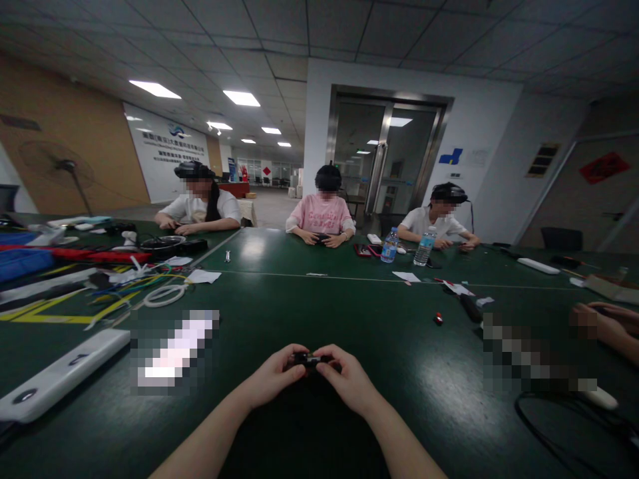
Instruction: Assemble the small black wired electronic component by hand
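Observation:
Both of my hands meet low in the middle of the head view, above the dark green table [279,306]. Between them is a small dark object [310,360] with a lighter metallic part at its centre; its exact kind is too small to make out. My left hand [275,374] grips its left end between thumb and curled fingers. On the other end, my right hand [345,379] holds it the same way, thumb in front. The fingertips hide parts of the object.
A blurred-out bright slab [177,349] and a white elongated device [67,372] lie on the left, near cables [164,295]. On the right are a small red item [438,319], water bottles [389,246], a black cable [544,426] and another person's hand [606,329]. Several people sit around the table.

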`<act>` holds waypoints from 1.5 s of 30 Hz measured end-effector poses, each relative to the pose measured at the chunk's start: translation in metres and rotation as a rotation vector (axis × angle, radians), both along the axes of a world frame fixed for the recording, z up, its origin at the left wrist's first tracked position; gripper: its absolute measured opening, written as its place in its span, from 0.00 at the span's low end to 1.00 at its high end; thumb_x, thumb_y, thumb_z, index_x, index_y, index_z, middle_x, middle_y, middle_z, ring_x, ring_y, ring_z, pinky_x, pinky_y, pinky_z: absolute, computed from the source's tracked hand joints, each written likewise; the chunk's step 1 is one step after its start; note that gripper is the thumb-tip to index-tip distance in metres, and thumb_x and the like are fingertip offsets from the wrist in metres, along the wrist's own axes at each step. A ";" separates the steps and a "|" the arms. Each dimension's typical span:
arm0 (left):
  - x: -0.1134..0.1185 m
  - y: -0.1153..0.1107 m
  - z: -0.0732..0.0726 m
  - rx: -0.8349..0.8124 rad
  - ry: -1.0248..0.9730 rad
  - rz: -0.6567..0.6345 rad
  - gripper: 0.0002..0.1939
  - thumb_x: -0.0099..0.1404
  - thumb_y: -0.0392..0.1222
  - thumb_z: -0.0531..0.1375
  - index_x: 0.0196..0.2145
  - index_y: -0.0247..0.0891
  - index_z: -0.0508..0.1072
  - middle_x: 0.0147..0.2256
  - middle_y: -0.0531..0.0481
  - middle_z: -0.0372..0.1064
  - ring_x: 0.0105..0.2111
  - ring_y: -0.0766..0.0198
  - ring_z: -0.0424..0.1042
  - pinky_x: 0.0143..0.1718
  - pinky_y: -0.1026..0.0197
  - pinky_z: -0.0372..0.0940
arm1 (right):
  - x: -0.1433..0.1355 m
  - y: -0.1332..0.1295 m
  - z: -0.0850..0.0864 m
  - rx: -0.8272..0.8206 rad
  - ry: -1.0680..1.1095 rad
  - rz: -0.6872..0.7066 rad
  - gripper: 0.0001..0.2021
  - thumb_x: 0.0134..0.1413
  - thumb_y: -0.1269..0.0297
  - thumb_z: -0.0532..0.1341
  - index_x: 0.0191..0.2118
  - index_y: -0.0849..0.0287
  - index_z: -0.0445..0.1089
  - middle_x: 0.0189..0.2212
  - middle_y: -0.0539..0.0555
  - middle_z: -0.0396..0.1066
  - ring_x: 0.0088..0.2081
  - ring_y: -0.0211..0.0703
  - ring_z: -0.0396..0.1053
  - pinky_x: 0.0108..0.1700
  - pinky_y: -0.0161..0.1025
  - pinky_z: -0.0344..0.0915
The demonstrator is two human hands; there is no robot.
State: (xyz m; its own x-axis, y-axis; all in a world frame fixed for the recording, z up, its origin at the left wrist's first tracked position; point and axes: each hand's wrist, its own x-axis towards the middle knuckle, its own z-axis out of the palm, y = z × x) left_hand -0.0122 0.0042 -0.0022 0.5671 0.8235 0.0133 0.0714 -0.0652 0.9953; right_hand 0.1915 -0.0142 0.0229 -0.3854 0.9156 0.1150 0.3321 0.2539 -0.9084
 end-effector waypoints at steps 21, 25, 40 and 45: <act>0.002 -0.001 0.002 -0.006 -0.038 0.002 0.17 0.59 0.46 0.60 0.44 0.39 0.64 0.37 0.51 0.66 0.39 0.62 0.66 0.40 0.60 0.59 | -0.002 -0.003 0.005 0.029 -0.032 -0.010 0.10 0.52 0.65 0.57 0.42 0.52 0.68 0.41 0.50 0.69 0.43 0.43 0.66 0.46 0.42 0.61; 0.003 -0.002 0.005 0.007 -0.036 0.003 0.18 0.58 0.47 0.60 0.44 0.39 0.65 0.35 0.52 0.67 0.37 0.62 0.66 0.39 0.60 0.59 | -0.002 -0.002 0.004 0.049 -0.017 -0.012 0.09 0.52 0.66 0.58 0.39 0.53 0.69 0.41 0.50 0.69 0.44 0.43 0.66 0.46 0.42 0.61; 0.004 -0.001 0.005 -0.016 -0.056 0.033 0.20 0.55 0.47 0.63 0.43 0.38 0.64 0.38 0.50 0.67 0.40 0.59 0.67 0.42 0.57 0.59 | -0.002 -0.001 -0.001 0.085 0.015 -0.008 0.11 0.52 0.66 0.58 0.42 0.52 0.70 0.42 0.51 0.69 0.45 0.44 0.66 0.46 0.42 0.62; 0.004 -0.001 0.004 -0.020 -0.074 0.023 0.20 0.56 0.47 0.63 0.44 0.39 0.64 0.36 0.51 0.67 0.37 0.62 0.67 0.39 0.60 0.60 | -0.002 0.000 -0.001 0.091 0.044 0.014 0.10 0.52 0.66 0.58 0.41 0.52 0.70 0.43 0.52 0.68 0.46 0.43 0.66 0.47 0.42 0.63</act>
State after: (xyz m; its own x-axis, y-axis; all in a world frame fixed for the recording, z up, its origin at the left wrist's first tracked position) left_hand -0.0084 0.0030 0.0015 0.5460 0.8370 0.0375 -0.0008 -0.0443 0.9990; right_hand 0.1893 -0.0146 0.0222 -0.3908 0.8950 0.2148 0.2881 0.3406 -0.8950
